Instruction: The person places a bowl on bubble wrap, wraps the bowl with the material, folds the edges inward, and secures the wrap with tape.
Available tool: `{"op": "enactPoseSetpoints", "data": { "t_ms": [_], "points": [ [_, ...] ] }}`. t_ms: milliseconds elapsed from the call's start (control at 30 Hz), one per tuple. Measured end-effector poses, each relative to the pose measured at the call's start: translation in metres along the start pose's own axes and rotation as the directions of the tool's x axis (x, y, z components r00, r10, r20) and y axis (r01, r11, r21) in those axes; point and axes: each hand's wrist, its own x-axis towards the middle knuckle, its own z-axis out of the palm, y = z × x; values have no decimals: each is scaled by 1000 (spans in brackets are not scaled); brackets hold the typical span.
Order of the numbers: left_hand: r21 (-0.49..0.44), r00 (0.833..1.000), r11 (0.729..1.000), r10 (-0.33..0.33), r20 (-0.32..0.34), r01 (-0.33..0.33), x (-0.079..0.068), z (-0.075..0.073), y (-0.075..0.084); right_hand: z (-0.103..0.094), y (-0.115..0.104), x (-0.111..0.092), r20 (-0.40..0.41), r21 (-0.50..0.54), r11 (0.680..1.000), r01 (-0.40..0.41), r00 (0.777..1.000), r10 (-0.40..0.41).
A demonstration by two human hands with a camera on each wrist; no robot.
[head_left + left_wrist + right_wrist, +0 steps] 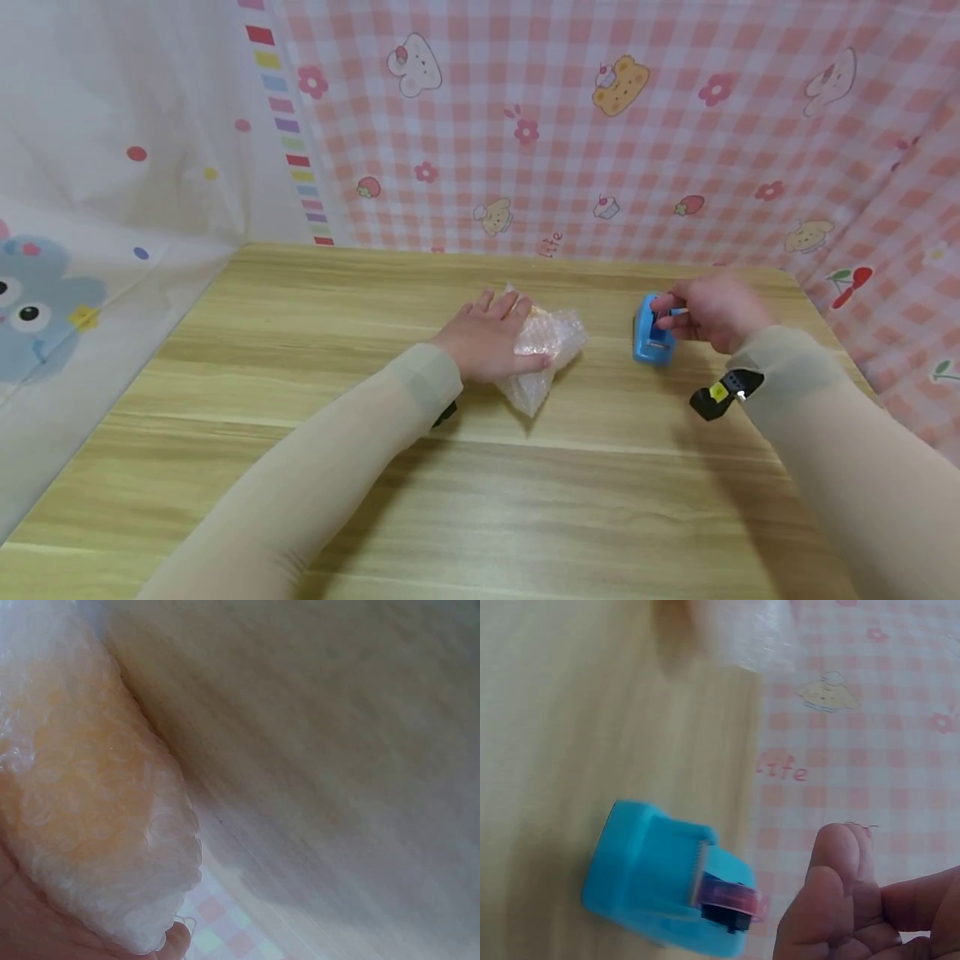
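Observation:
In the head view my left hand (489, 340) lies with straight, spread fingers on a bubble-wrapped package (553, 340). Something orange shows through the bubble wrap (90, 772) in the left wrist view. My right hand (708, 310) is above and beside a blue tape dispenser (652, 346), its bent fingers overlapping it there. From the right wrist, the dispenser (645, 870) shows a serrated cutting edge and a pinkish roll (735, 898). The right fingertips (834, 847) are bunched close together, apart from the dispenser, with a thin line beside them; I cannot tell whether they pinch anything.
Both objects lie on a wood-grain table (495, 508), the dispenser right of the package. A pink checked cloth (480, 125) hangs behind the far edge, and a white printed cloth (150, 100) on the left. A black wrist strap (723, 393) sits at the right sleeve.

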Motion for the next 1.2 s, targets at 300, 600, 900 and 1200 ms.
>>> {"op": "enactPoseSetpoints", "data": {
  "t_ms": [300,600,900,1200],
  "points": [
    [2,1000,1000,-1,-2,1,-1,-1,0,5,14,-9,156,160,983,-92,985,67],
    [11,1000,1000,3,-18,-3,-2,-1,1,18,30,-23,307,367,910,-196,948,80],
    [14,1000,1000,-3,-17,3,1,2,0,32,45,-31,227,429,888,-166,971,72],
    [7,1000,1000,3,-13,-3,2,2,0,43,53,-34,173,453,874,-177,979,109]
  ]
}}
